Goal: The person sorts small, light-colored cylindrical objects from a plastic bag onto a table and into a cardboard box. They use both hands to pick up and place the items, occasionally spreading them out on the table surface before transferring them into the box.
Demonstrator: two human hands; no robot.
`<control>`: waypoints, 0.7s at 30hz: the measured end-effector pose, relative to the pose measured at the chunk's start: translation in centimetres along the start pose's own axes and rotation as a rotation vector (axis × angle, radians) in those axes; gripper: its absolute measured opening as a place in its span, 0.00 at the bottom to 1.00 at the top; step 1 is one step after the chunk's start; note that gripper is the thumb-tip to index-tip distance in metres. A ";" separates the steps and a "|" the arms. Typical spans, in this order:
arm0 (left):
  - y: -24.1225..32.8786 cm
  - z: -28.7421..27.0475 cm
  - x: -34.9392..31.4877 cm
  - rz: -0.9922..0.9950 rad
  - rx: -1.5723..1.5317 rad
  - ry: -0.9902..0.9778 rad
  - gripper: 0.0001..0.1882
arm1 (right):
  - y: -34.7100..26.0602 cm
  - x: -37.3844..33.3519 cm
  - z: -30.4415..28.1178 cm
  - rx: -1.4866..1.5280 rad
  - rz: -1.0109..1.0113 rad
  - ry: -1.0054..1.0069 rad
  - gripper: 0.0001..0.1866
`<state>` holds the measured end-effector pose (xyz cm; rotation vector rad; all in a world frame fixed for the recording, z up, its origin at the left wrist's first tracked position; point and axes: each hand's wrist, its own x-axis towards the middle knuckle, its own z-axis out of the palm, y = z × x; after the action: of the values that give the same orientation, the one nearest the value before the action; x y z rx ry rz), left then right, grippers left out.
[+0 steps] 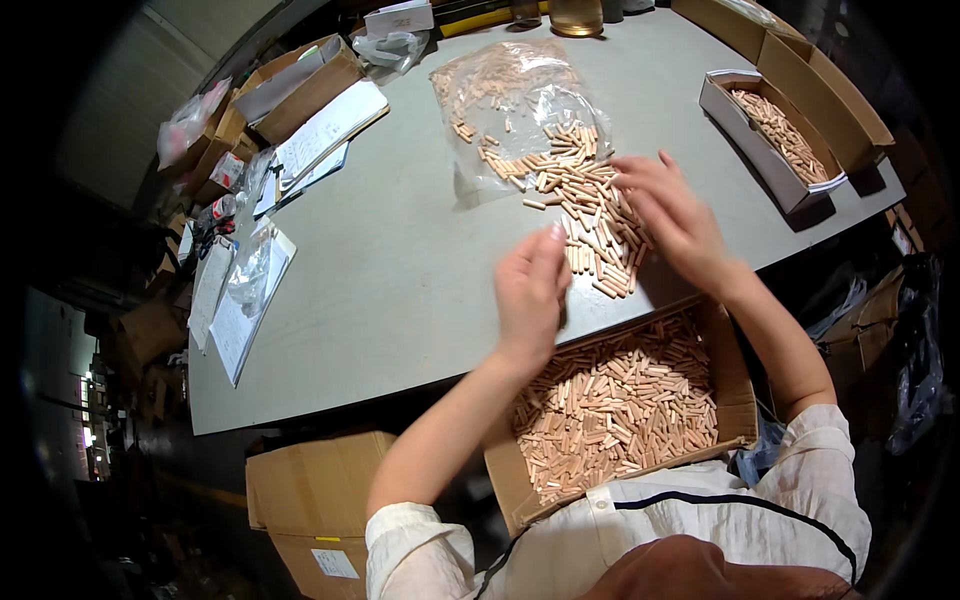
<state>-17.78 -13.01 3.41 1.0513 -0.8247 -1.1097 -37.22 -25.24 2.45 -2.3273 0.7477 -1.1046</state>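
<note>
Short pale wooden dowels (pixel 597 215) lay heaped at upper centre on the grey counter (pixel 400 230), seemingly for easy reach above the open brown cardboard box (pixel 736 395). The left hand (pixel 530 285) was curled, contents unclear; the right hand (pixel 675 215), blurred, spread loosely over the heap's right edge.

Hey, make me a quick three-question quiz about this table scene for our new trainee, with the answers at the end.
1. Which hand is nearer the long white box?
2. True or false: papers lie left of the plastic bag.
3. The cardboard box of wooden pegs at the table's near edge is: A, taped shut; B, open; C, upside down.
Key: 1, right hand; 2, true; 3, B.
</note>
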 end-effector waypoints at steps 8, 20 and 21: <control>4.1 -0.3 5.6 -0.050 -0.298 0.022 0.20 | 6.6 0.3 -1.0 -0.109 0.100 -0.247 0.30; 2.8 -6.5 11.7 -0.062 -0.090 0.028 0.24 | 0.2 0.7 1.3 -0.454 -0.301 -0.626 0.42; 2.7 -6.7 11.8 -0.057 -0.081 0.061 0.24 | 0.1 0.8 1.6 -0.446 -0.273 -0.624 0.43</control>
<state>-7.71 -22.45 4.14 1.0414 -0.6995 -1.1441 -35.56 -25.55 1.93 -2.9847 0.4708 -0.2519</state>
